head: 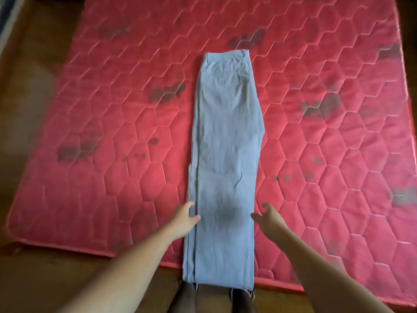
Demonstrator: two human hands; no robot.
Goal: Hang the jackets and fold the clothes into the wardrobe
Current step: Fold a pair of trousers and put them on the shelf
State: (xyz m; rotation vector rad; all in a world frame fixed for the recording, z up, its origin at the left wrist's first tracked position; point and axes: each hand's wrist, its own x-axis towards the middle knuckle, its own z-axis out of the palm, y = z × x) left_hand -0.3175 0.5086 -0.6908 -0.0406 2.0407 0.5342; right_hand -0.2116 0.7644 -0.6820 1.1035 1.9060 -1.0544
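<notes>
Now: left hand (185, 219) seen with fingers loose and apart, tips at left edge of trousers (225, 143); nothing gripped. Right hand (269, 216) spread, fingers slightly curled, just beside right edge, nothing held. Trousers laid flat on red mattress (112, 114), folded leg over leg, waistband far, hems draped over near edge. Cloth judged light, soft, limp, unlikely to slide on quilting; sag expected if lifted at one point. Best taken at hems, both corners pinched, then carried toward waistband.
</notes>
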